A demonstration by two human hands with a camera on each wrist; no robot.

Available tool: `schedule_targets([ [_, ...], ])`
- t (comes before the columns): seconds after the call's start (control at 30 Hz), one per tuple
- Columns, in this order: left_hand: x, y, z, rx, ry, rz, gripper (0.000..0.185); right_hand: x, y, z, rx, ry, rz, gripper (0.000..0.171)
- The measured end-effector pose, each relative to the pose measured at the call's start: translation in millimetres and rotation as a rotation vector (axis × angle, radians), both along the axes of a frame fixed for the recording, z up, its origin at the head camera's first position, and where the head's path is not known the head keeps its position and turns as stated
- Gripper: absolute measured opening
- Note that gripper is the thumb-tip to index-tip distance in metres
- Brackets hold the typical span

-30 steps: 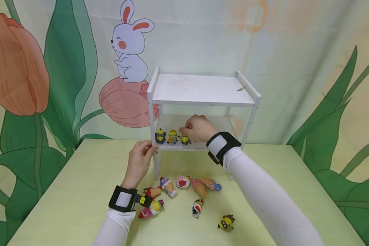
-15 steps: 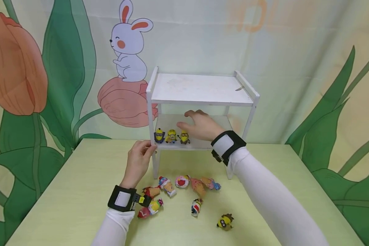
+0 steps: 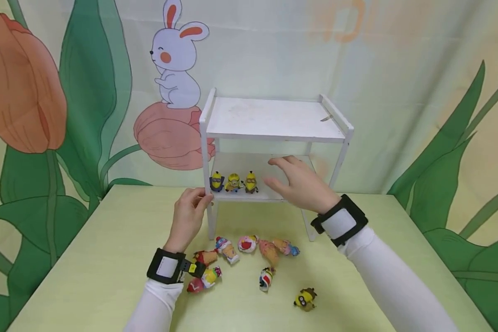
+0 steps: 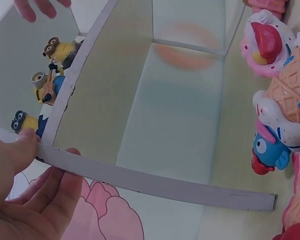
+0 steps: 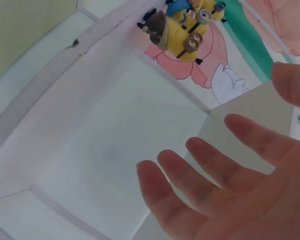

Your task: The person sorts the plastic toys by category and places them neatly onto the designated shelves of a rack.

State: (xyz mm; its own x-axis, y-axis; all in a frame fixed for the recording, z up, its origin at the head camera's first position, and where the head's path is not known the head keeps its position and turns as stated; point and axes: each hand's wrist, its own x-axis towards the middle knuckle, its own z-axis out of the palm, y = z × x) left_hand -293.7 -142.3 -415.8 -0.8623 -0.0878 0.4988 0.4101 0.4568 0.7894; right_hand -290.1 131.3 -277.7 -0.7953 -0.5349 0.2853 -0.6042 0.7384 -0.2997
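Note:
A white two-tier shelf [image 3: 274, 136] stands on the green table. Three yellow minion figures [image 3: 234, 182] stand in a row at the left of its lower tier, also seen as minions [image 4: 52, 70] in the left wrist view and minions [image 5: 182, 30] in the right wrist view. My left hand [image 3: 191, 214] grips the shelf's front left post [image 4: 140, 182] with thumb and fingers. My right hand [image 3: 300, 182] hovers open in front of the lower tier, right of the minions, holding nothing; its fingers [image 5: 200, 165] are spread.
Several small toys lie on the table before the shelf: ice-cream cone figures [image 3: 269, 251], a red and white one [image 3: 247, 244], a striped one [image 3: 266, 279], and a lone minion [image 3: 305, 299]. A curtain with a painted rabbit and tulips hangs behind.
My right hand has let go of the third minion and drawn back to the right, out of the lower tier, opening its fingers. The left hand stays on the post.

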Motion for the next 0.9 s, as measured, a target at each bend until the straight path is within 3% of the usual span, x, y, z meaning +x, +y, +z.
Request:
schedule_targets([
  [0.3, 1.2, -0.1, 1.5, 0.001, -0.002, 0.004, 0.022, 27.9, 8.6, -19.8, 0.015, 0.095, 0.072, 0.047],
  [0.67, 0.5, 1.0, 0.2, 0.001, -0.003, 0.009, 0.022, 45.7, 25.8, -52.8, 0.058, 0.104, 0.096, 0.037],
  [0.9, 1.3, 0.5, 0.4, 0.004, -0.005, 0.006, 0.022, 55.4, 41.0, -82.1, 0.126, 0.061, 0.132, 0.03],
])
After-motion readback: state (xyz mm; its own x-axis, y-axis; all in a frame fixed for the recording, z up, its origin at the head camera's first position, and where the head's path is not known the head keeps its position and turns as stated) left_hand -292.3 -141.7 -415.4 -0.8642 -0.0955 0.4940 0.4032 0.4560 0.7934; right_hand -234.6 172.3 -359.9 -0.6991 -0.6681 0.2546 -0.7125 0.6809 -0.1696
